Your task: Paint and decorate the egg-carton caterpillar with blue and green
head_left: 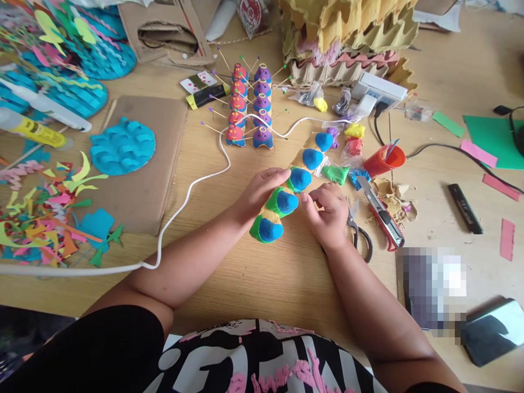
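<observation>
My left hand [265, 188] is closed around the side of an egg-carton strip [282, 203], held tilted above the table. The strip's cups have blue modelling clay on top; the nearer ones also carry green clay around the sides, while bare carton shows on the farther ones. My right hand [327, 210] is just to the right of the strip, fingers curled and thumb close to the index finger. Whatever it may hold is too small to make out. Beyond the strip stand two finished-looking carton caterpillars, one red-topped [236, 117] and one purple-topped [262, 103], with pins sticking out.
Scissors [357, 232], a box cutter [380, 213] and an orange cup [385, 159] lie to the right. Bagged green clay [335, 173] is beyond my right hand. A white cable [192, 191] crosses at left by paper scraps [53, 218]. Egg trays [347, 38] are stacked behind.
</observation>
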### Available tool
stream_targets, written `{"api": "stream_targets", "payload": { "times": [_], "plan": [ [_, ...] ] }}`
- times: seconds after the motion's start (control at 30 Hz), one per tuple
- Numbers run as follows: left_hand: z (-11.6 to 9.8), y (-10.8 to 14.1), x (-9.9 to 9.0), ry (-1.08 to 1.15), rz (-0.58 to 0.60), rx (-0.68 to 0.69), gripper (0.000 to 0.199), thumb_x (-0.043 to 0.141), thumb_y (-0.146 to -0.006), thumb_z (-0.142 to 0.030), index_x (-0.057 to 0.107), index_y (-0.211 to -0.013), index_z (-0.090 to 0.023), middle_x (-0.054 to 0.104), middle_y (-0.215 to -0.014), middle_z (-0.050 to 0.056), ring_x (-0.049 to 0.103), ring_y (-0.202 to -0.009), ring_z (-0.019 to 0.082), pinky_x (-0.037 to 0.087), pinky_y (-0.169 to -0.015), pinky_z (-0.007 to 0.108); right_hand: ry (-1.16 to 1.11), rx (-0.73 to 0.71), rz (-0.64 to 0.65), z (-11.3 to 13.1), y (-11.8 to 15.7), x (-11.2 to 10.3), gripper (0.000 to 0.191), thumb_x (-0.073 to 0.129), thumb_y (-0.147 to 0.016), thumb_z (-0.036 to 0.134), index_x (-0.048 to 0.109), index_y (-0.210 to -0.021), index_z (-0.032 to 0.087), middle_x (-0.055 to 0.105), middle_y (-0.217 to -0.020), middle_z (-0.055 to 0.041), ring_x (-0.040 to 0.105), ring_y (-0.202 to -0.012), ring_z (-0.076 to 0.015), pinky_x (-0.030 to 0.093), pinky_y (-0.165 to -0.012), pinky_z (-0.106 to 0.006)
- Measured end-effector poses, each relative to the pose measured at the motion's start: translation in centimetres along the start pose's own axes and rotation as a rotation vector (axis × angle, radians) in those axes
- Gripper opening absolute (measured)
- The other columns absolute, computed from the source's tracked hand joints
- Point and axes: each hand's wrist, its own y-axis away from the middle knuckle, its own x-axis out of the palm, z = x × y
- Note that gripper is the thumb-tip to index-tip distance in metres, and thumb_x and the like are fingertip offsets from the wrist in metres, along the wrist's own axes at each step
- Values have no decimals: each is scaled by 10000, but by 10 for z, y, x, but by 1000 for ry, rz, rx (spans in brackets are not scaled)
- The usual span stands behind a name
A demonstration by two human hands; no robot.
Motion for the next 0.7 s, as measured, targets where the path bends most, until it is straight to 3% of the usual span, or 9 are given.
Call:
{"api": "stream_targets", "payload": {
  "times": [0.2, 0.33, 0.7],
  "plan": [
    [1, 1, 3, 36, -35, -29, 396, 789, -968, -533, 644, -776, -218, 528, -629, -12, 456, -556, 109, 333, -592, 295, 12, 74, 39, -1, 1, 0, 443, 693, -1057, 446, 599, -674, 243, 502, -608, 26, 452, -606, -153, 389, -658, -361],
    [-5, 3, 7, -18, -11, 30, 454, 816, -941, -564, 631, -730, -207, 498, -615, -22, 402, -555, 97, 308, -600, 294, 13, 97, 50, -1, 0, 0, 443, 714, -1049, 452, 604, -676, 241, 500, -599, 30, 452, -598, -149, 383, -653, -353],
    [-3, 3, 6, 9, -12, 28, 438, 833, -934, -535, 650, -740, -188, 465, -603, -39, 401, -529, 71, 315, -571, 261, -64, 33, 40, 0, 0, 0, 404, 698, -1054, 400, 602, -693, 245, 506, -613, 27, 453, -598, -152, 379, -654, -361]
  ]
}}
